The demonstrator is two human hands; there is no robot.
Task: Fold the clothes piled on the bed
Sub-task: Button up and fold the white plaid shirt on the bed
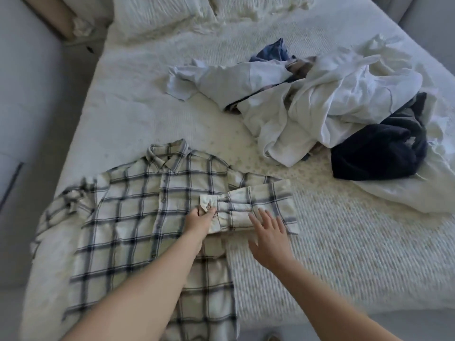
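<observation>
A cream and navy plaid shirt (128, 217) lies flat, front up, on the near left of the bed (344, 267). Its right sleeve (256, 205) is folded across the chest. My left hand (199, 221) pinches the buttoned cuff of that sleeve. My right hand (268, 236) hovers open, fingers spread, over the sleeve's lower edge, blurred. The shirt's left sleeve (66, 205) lies bunched at the far left. A pile of unfolded clothes (320, 107) sits at the back right: white and pale blue garments, a blue piece and a dark navy one (379, 151).
White pillows (162, 16) lie at the head of the bed. The bed's left edge runs along a grey floor (29, 119). White textured bedspread shows between the shirt and the pile, and to the right of the shirt.
</observation>
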